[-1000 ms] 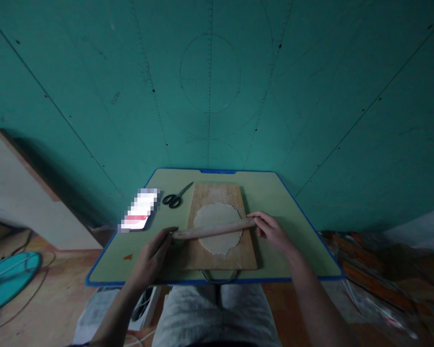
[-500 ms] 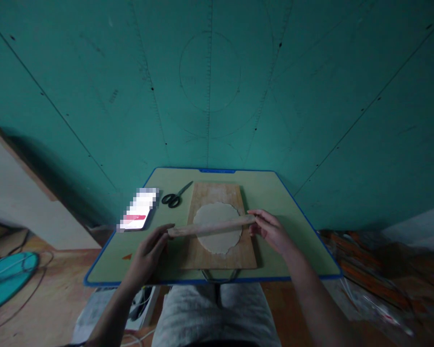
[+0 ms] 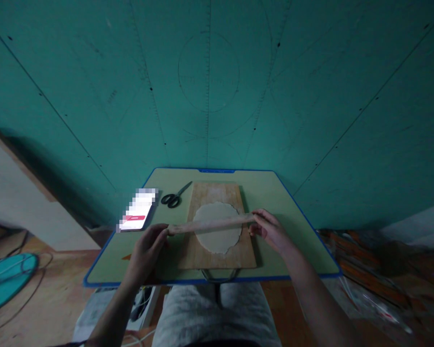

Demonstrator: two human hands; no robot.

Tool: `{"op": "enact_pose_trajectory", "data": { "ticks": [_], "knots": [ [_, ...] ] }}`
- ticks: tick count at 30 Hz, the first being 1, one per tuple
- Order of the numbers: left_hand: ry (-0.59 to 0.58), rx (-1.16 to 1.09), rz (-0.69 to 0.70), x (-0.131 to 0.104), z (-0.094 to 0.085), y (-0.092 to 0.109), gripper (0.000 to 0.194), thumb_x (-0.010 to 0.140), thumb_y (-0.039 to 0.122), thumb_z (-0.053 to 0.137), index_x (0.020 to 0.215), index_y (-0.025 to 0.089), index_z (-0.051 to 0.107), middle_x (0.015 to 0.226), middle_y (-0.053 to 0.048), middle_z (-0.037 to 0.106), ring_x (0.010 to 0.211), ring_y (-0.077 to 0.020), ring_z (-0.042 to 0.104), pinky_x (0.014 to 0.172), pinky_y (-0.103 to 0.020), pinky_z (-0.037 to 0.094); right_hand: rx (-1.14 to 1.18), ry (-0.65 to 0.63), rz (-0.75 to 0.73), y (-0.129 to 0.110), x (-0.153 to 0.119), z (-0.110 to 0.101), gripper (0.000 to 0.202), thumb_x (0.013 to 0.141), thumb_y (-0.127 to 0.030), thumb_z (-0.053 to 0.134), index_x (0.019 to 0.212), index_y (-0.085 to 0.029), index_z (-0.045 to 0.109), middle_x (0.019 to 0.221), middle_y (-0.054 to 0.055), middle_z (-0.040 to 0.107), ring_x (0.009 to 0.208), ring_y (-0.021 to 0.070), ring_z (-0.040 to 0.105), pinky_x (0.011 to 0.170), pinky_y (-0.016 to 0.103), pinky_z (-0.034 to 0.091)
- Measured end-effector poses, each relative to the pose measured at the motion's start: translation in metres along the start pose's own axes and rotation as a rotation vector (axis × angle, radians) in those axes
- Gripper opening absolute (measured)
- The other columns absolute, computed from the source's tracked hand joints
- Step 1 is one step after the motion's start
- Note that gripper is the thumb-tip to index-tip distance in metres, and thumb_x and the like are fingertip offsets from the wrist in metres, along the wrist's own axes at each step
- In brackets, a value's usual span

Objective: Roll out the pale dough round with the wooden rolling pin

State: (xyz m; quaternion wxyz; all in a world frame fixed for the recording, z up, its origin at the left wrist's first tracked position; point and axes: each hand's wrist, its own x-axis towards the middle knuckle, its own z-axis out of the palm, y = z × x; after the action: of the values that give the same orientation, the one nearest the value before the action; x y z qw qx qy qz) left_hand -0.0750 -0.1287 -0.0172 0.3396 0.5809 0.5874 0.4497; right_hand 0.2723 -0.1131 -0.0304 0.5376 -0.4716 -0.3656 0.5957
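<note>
A wooden rolling pin (image 3: 210,224) lies across a flat, roughly round sheet of dough (image 3: 219,243), slightly higher at its right end. My left hand (image 3: 150,246) is closed around the pin's left end, beyond the board's edge. At the other end, my right hand (image 3: 269,229) grips the pin between thumb and fingers. Beneath the dough is a wooden cutting board (image 3: 217,191) with a metal handle (image 3: 220,275) toward me. The pin hides a strip of the dough's middle.
The board rests on a small pale green table (image 3: 289,193) with a blue rim, against a green wall (image 3: 217,96). Black-handled scissors (image 3: 174,196) lie left of the board. Farther left is a phone (image 3: 139,209) with its screen lit. An orange-brown piece (image 3: 126,257) lies near my left hand.
The rolling pin has shifted slightly away from me over the dough, with both hands still on its ends. The dough and board look the same.
</note>
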Motion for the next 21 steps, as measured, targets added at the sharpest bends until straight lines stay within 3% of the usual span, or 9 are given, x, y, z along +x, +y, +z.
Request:
{"op": "enact_pose_trajectory", "data": {
  "ticks": [4,21],
  "knots": [
    [0.033,0.055,-0.021,0.0018,0.0014,0.0022,0.049,0.074,0.067,0.057,0.08,0.019,0.063,0.06,-0.001,0.064,0.059,-0.0194,0.06,0.059,-0.029,0.047,-0.017,0.026,0.011,-0.001,0.0005,0.0016,0.052,0.054,-0.053,0.088,0.083,-0.022,0.059,0.069,-0.005,0.063,0.054,0.0134,0.065,0.05,0.025,0.052],
    [0.078,0.062,-0.082,0.0032,0.0055,0.0093,0.048,0.072,0.061,0.057,0.086,0.017,0.069,0.07,-0.004,0.07,0.061,-0.0212,0.063,0.06,-0.03,0.05,-0.076,0.135,-0.039,0.0021,-0.0001,0.0096,0.054,0.052,-0.055,0.087,0.085,-0.02,0.062,0.07,-0.003,0.064,0.052,0.0135,0.066,0.048,0.025,0.055]
  ]
}}
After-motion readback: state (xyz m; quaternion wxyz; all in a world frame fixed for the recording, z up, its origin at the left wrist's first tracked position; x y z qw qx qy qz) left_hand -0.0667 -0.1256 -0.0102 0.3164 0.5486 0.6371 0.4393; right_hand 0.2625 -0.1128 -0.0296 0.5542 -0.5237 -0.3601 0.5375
